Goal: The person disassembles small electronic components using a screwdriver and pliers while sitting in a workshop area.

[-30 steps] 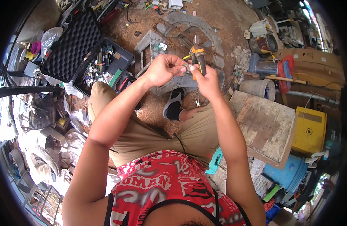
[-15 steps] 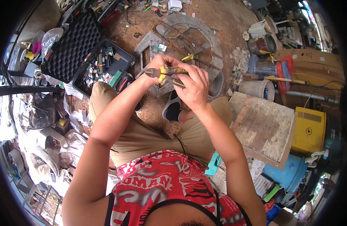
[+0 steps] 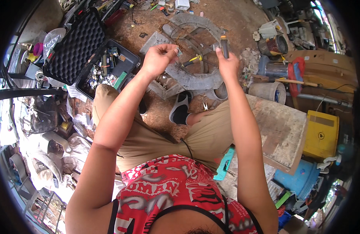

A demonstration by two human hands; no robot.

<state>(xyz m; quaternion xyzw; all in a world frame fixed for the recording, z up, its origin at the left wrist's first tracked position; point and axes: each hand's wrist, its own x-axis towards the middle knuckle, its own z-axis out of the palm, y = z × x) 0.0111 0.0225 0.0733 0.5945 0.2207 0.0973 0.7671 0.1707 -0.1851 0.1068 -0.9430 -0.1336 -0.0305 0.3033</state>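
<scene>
Left grip pinches a small piece, right grip clasps pliers, screwdriver and grey frame between.

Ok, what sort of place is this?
Likely a cluttered repair or salvage workspace: an open foam-lined case of small parts, a yellow-handled tool, and another tool in the right hand.

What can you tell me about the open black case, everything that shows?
The black case, apparently hard plastic, lies open on the person's left. Its lid, lined with dark bumpy foam, is swung back toward the left. The tray holds jumbled small silvery and gold-coloured parts, with a green strip at its near right. The left knee hides part of the near edge; contact there cannot be told. The left hand and right hand are off it.
</scene>
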